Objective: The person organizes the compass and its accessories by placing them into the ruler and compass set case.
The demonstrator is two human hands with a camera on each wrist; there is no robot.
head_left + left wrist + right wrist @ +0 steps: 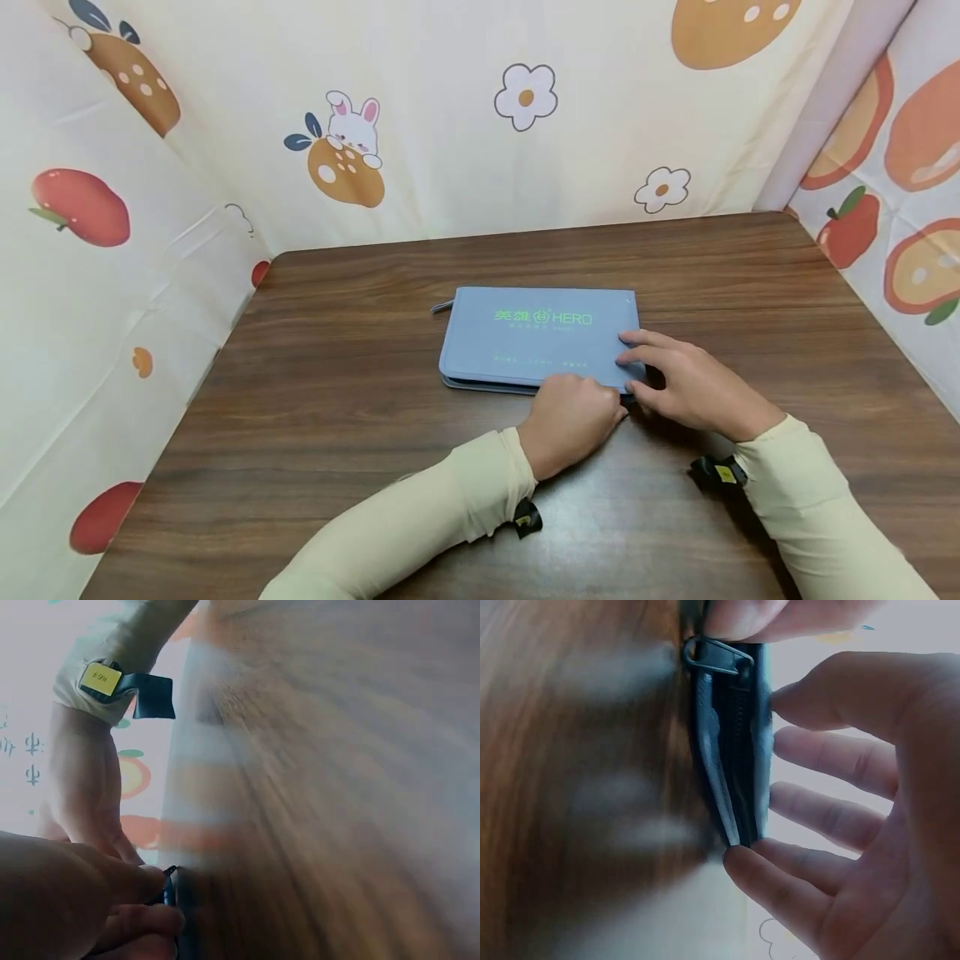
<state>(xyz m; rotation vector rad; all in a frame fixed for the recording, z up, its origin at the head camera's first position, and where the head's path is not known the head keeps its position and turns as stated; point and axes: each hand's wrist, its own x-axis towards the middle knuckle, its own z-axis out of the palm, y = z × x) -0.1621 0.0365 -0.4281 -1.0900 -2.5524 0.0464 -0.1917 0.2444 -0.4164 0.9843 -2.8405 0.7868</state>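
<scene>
A light blue zip case (536, 342) with green "HERO" lettering lies flat on the wooden table. At its front edge, toward the right corner, my left hand (573, 421) has its fingers curled and pinches the zipper pull. The metal slider (716, 656) shows right beside those fingertips in the right wrist view. My right hand (690, 387) rests its spread, slightly bent fingers on the case's right end, the thumb close to the front corner. Along that end the zipper's two sides (739, 757) stand a little apart.
The brown tabletop (352, 333) extends around the case. Patterned curtains (442, 125) with fruit, flowers and a rabbit hang behind and at both sides. A small strap tab (442, 307) sticks out at the case's back left corner. Dark bands (718, 473) sit at both wrists.
</scene>
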